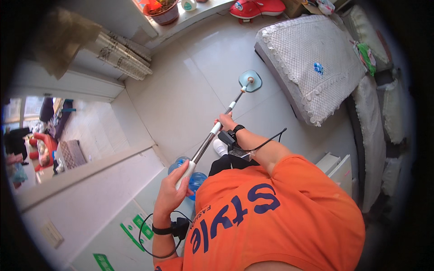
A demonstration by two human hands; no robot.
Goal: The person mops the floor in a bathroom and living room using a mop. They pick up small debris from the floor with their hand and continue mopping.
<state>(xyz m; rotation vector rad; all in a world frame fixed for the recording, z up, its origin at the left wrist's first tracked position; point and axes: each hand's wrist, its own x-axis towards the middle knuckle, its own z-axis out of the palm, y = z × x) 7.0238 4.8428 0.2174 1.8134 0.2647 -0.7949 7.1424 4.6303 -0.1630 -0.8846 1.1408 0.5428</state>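
A flat mop runs slantwise across the view, its steel pole [203,147] rising towards me. My left hand [172,192] is wrapped around the white grip [186,173] at the pole's upper end. Farther down, my right hand [226,122] holds the pole just below a white collar [216,128]; its fingers are partly hidden. The pale blue mop head [255,85] lies flat on the glossy tiled floor [190,91], a short way left of the sofa. Both wrists wear black straps with small devices and cables.
A sofa with a quilted white cover [315,50] stands at the right. Blue water bottles [197,184] stand beside my left hand. A red ride-on toy [257,8] sits at the far wall, near a potted plant [164,15] on the sill. Curtains [118,56] hang at the left.
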